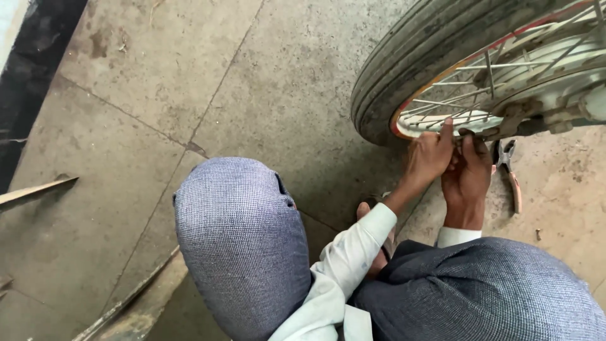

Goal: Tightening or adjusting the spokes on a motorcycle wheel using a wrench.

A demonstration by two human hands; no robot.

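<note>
Rubber-tyred wheel (404, 69), one; two hands (449, 165) touching its rim.

The bicycle wheel (404, 82) stands upright at the top right, its grey ribbed tyre resting on the concrete floor (189, 95). Its pale rim has a red and orange edge, with thin silver spokes. Both hands touch the rim's lowest part, just above the floor.

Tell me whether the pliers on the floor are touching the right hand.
Apart. The head view shows the pliers lying on the concrete beside the right hand, with a thin strip of floor between them; that hand is up at the wheel rim.
</note>
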